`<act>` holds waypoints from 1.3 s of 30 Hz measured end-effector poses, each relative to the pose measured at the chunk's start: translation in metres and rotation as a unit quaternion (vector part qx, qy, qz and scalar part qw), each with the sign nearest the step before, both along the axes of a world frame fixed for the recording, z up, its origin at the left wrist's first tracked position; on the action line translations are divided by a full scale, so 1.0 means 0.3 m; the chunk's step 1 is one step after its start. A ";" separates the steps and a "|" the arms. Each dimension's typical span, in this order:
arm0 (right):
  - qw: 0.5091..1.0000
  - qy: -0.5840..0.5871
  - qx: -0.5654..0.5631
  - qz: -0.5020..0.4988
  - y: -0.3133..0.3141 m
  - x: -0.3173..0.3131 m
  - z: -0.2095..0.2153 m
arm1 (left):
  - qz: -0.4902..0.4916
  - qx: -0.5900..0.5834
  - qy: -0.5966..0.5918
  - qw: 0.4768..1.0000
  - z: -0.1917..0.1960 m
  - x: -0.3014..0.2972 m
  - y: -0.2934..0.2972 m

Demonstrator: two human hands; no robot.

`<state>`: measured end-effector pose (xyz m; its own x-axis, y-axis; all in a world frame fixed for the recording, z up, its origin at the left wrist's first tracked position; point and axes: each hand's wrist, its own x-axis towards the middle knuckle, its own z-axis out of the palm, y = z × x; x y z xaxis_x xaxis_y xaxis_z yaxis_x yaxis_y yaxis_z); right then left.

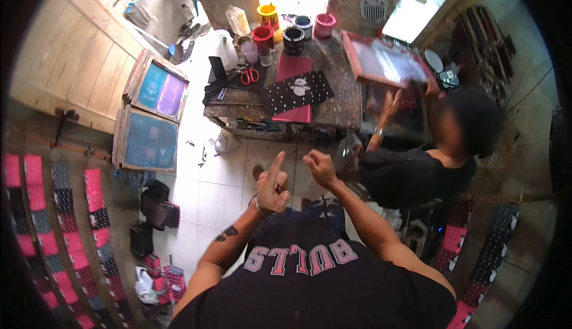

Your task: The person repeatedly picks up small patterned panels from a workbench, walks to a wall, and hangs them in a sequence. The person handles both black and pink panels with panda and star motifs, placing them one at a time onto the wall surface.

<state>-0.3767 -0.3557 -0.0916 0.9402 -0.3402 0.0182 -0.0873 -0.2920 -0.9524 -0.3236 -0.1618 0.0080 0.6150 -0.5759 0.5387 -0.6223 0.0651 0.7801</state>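
My left hand [273, 185] is raised in front of my chest, its index finger stretched out, the thumb apart and the other fingers curled. It holds nothing. Beside it, my right hand [320, 167] is closed into a loose fist, with nothing visible in it. Both hands are in the air, apart from each other and short of the worn work table [345, 105]. Nearest on that table lies a black piece of material [283, 98] with white dots and a white cartoon figure, across a maroon sheet [295, 66]. Red-handled scissors [249, 76] are left of it.
Paint tubs, including a red one [263, 37] and a pink one [325, 25], stand at the table's back. A co-worker [417, 168] on the right handles a framed printing screen [387, 58]. More screens [146, 138] lean at left. Printed pieces [74, 242] hang in rows.
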 end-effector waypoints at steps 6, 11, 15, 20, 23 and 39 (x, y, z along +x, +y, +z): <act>0.924 0.117 0.250 -0.266 -0.091 0.327 -0.271 | -0.243 0.074 -0.021 0.967 -0.017 0.380 -0.097; 0.759 0.048 0.556 -0.335 -0.232 0.571 -0.518 | -0.280 0.102 0.044 0.954 -0.067 0.632 0.002; 0.644 0.012 0.649 -0.405 -0.312 0.769 -0.613 | -0.225 0.166 0.068 0.958 -0.036 0.828 0.131; 0.509 -0.067 0.698 -0.499 -0.358 0.914 -0.656 | -0.149 0.289 0.069 0.943 -0.135 1.051 0.196; 0.585 -0.059 0.649 -0.482 -0.324 0.944 -0.630 | -0.121 0.294 0.089 0.944 -0.189 1.111 0.260; 0.909 -0.018 0.078 -0.410 -0.165 1.098 -0.180 | 0.034 0.172 0.291 0.941 -0.245 1.242 0.188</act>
<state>-0.0472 -0.4051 -0.1456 0.3700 -0.9268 -0.0640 -0.1823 -0.0048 -0.9832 0.0489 -0.1054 -0.0656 0.7893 -0.6039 -0.1105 -0.0780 -0.2772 0.9577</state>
